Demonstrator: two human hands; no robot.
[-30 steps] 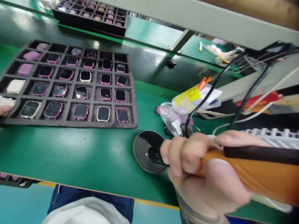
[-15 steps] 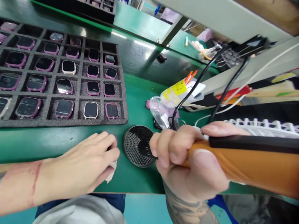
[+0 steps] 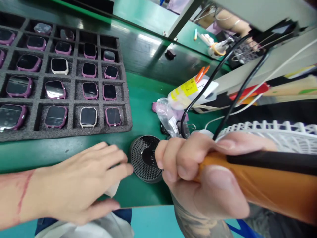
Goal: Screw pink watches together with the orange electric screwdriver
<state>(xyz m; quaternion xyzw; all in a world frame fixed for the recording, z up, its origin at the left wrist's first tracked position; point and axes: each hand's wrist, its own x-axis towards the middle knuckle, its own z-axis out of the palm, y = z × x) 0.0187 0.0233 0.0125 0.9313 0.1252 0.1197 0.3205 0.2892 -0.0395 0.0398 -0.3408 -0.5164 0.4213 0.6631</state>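
Note:
My left hand point(image 3: 84, 180) hovers low over the green bench point(image 3: 74, 152), palm down, its thumb spread away from the fingers. A small white piece point(image 3: 113, 190), perhaps tissue or cloth, shows beneath the index finger; whether the hand touches it is hidden. My right hand point(image 3: 198, 168) is wrapped round the orange handle point(image 3: 277, 185) of a tool with a black strip, which runs out of view at the right, so its kind is unclear. Between both hands lies a round black perforated disc point(image 3: 146, 172), partly covered by the right fingers.
A grey foam tray point(image 3: 99, 130) at the left holds several smartwatches, mostly purple-framed. Behind the right hand are a clear plastic bag point(image 3: 165, 114), a white container with a yellow label point(image 3: 184, 91), black cables point(image 3: 208, 89) and a white fan guard point(image 3: 287, 135). Another person's arm point(image 3: 232, 21) shows beyond the bench.
My left thumb has moved away from the index finger, and the fingers have stretched out toward the disc. My right hand keeps its hold. The view has shifted slightly, with the tray further left.

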